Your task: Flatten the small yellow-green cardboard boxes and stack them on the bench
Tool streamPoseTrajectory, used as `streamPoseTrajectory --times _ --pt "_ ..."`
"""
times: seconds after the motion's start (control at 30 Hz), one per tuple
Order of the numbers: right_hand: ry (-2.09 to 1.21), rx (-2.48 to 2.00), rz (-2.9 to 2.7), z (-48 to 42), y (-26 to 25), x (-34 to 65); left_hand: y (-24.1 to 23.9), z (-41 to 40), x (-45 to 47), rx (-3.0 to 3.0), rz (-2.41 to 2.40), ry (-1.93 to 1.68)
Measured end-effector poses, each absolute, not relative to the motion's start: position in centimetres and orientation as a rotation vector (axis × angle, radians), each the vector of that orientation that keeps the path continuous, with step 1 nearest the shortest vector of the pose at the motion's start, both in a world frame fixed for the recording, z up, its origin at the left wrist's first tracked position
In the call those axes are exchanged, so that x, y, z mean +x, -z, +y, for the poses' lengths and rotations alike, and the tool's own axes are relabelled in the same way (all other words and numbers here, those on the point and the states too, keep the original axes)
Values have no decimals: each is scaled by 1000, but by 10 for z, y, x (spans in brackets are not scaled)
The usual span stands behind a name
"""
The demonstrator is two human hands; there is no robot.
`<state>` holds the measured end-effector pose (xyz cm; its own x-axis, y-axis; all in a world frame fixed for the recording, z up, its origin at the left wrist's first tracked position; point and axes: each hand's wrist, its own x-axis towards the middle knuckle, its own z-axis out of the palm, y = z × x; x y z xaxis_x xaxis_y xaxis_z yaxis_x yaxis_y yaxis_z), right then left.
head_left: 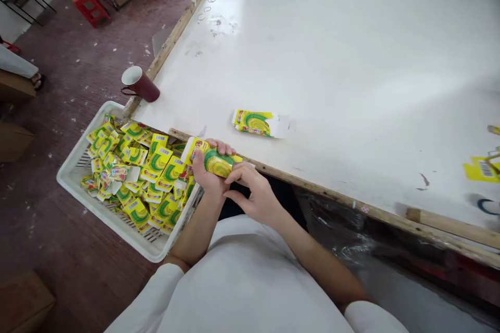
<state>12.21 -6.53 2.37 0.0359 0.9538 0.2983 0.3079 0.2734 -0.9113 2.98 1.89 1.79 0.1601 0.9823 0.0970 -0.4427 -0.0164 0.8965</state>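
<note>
A small yellow-and-green carton [217,162] is held at the table's front edge, above my lap. My left hand [210,179] wraps round it, with the thumb on the near side and the fingers over the far side. At the carton's right end my right hand [253,193] presses its bent fingers on the end, which they partly cover. On the table just beyond lies a flat-looking carton [254,123] of the same print, white flaps to the right. To the left, a white plastic basket [105,231] holds many similar cartons [136,210].
The white table [332,62] has a raised wooden edge [344,195]. A maroon mug [144,87] stands at its left corner. Yellow pieces [482,168] lie at the far right. A red stool [89,6] and cardboard boxes [25,299] are on the floor; another person's foot [38,81] shows at left.
</note>
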Motion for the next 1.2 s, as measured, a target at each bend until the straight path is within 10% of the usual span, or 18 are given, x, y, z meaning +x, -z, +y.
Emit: streamPoseTrajectory --times 0.47,0.97,1.2 --pt "-1051 -1162 -919 -46 -18 152 8 12 37 873 750 -1191" --pt "-200 -1570 -1557 -60 -36 173 -9 37 -13 1394 707 -1262" --pt "-94 -1362 -1762 -70 -39 163 -30 21 -14 2065 748 -614"
